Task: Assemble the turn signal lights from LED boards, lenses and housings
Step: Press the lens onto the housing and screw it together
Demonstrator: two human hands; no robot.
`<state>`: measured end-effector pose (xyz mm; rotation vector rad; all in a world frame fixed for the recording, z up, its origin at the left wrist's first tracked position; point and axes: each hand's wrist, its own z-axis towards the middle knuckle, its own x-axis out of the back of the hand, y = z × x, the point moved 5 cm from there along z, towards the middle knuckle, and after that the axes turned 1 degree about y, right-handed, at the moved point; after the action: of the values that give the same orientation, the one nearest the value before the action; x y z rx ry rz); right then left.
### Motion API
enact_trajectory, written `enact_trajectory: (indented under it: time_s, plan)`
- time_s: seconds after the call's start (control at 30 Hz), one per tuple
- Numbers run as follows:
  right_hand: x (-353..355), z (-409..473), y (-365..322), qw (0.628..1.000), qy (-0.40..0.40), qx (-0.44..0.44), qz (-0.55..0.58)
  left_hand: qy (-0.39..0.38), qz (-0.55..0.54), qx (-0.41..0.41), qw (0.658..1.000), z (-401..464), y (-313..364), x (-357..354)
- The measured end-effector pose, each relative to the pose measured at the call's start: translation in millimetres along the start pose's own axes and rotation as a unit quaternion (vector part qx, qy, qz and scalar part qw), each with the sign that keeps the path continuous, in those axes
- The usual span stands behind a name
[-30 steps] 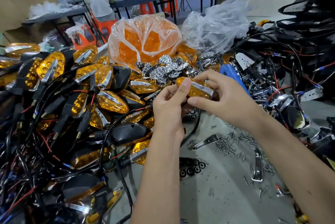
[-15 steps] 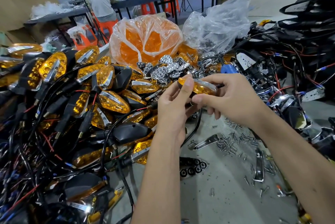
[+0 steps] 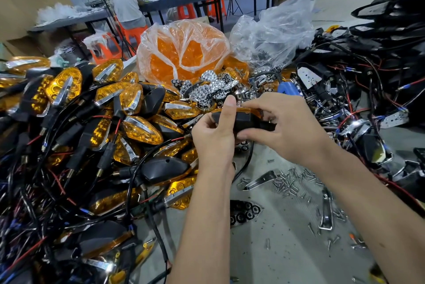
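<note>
Both hands hold one signal light [image 3: 241, 119] above the table [image 3: 264, 249], in front of the parts heap. The left hand [image 3: 215, 136] grips its left end, thumb upright against the near face, the other fingers curled behind and out of sight. The right hand [image 3: 282, 125] clamps the right end, thumb beneath, fingers arched over the top. The light shows its black housing towards the person; only a thin amber lens edge is visible along the top, and its right end is covered by the right fingers. A black cable [image 3: 247, 162] hangs below the hands; its join to the light is hidden.

To the left lies a pile of finished lights [image 3: 128, 104], cut off by the frame edge. Behind are a bag of lenses [image 3: 184, 54] and chrome reflectors [image 3: 211, 90], partly hidden by the left thumb. Loose screws [image 3: 292, 182] lie on the table to the right. Black housings and wires [image 3: 368, 90] fill the right side, tangled and hard to separate by eye.
</note>
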<state>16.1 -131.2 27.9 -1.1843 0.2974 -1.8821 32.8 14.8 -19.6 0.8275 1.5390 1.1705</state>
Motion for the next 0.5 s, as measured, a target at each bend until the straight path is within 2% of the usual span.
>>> enact_trajectory:
  time_s: [0.17,0.23,0.33,0.5]
  plan:
    - [-4.6,-0.4,0.1,1.0,-0.011,-0.015,-0.002,0.005,-0.006,0.0,1.0,-1.4,0.4,-1.4]
    - [-6.9,-1.6,6.2,0.995,-0.024,-0.067,0.066,-0.006,0.002,-0.007,1.0,-1.0,0.9,-0.5]
    - [-5.8,-1.4,15.3,0.977,-0.02,-0.132,0.167,-0.073,-0.007,-0.028,0.997,-0.3,3.3,-2.6]
    - [-5.5,-0.5,16.6,0.943,-0.022,-0.142,0.299,-0.115,-0.028,0.004,0.993,-6.1,3.6,-11.0]
